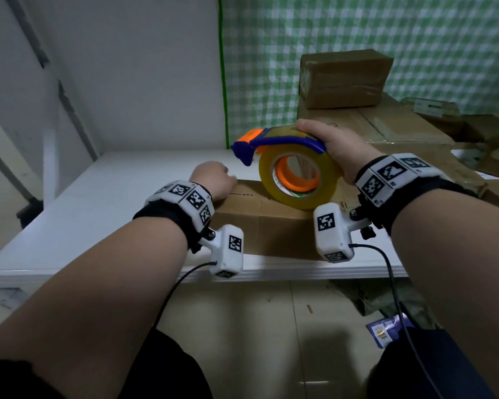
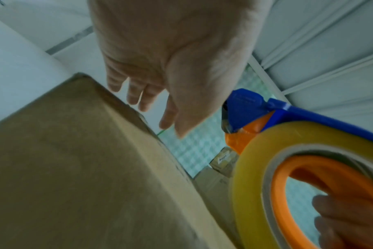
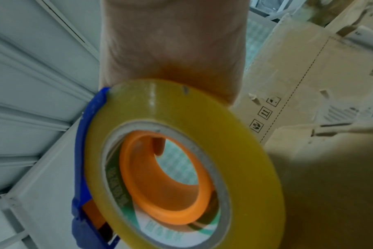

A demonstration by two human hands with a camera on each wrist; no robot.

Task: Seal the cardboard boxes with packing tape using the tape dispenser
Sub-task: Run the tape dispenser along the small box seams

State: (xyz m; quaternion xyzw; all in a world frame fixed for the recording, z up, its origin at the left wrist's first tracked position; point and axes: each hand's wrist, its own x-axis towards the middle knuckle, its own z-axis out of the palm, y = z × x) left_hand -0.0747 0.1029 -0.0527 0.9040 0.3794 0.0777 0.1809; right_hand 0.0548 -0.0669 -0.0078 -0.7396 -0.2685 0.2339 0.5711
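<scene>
Tape dispenser (image 1: 283, 148), blue frame with orange hub and a yellowish roll, sits in my right hand (image 1: 333, 145) at centre frame, fingers wrapped over the top of the frame and through the hub. Its cutter end points left, above the cardboard box (image 1: 260, 223) on the white table (image 1: 98, 197). My left hand (image 1: 213, 180) rests at the box's far left corner; the wrist view shows its fingers loosely hanging over the edge, gripping nothing. Judgement: taping not yet begun, since I see no strip on the lid. To do it well, I should press the lid flat with the left hand, land the tape end past the box edge, and pull steadily along the seam. Count: one dispenser, one roll, one box under hand, one wrapped box (image 1: 343, 79) upper right atop flattened cardboard.
</scene>
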